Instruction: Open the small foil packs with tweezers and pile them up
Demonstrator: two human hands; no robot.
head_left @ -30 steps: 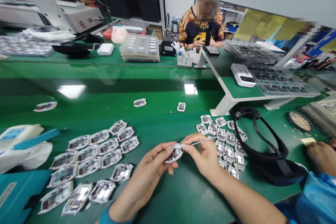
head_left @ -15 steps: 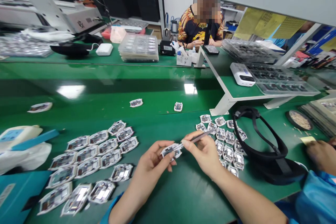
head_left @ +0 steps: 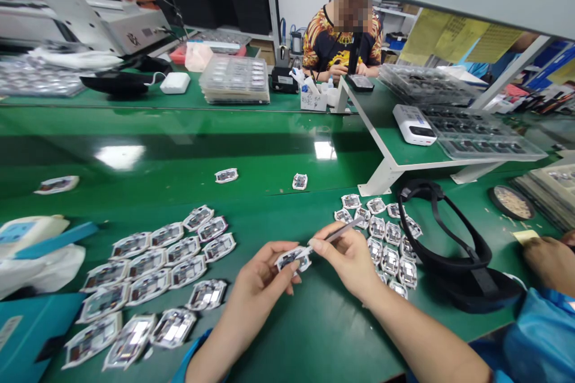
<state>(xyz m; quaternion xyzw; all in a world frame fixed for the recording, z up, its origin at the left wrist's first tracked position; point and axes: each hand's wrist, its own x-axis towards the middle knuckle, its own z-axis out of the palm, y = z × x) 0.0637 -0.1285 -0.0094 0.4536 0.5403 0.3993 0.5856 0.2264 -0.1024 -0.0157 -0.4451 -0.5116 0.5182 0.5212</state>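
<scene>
My left hand (head_left: 258, 287) pinches a small white-framed circuit part (head_left: 291, 259) just above the green bench. My right hand (head_left: 348, 260) grips metal tweezers (head_left: 335, 236) whose tips touch the right edge of that part. To the left lies a spread of several larger white-framed parts (head_left: 153, 278). A cluster of several small parts (head_left: 386, 245) lies just right of my right hand.
A black headset (head_left: 449, 251) lies right of the cluster. A co-worker's hand (head_left: 550, 263) and blue sleeve are at the far right. A raised white-legged shelf (head_left: 395, 158) holds clear trays. Another person sits across the bench. A white device (head_left: 27, 233) is at left.
The part in my left hand has tilted flatter and dropped slightly, with the tweezers angled more steeply toward it. Both hands stay in place; the view has shifted slightly.
</scene>
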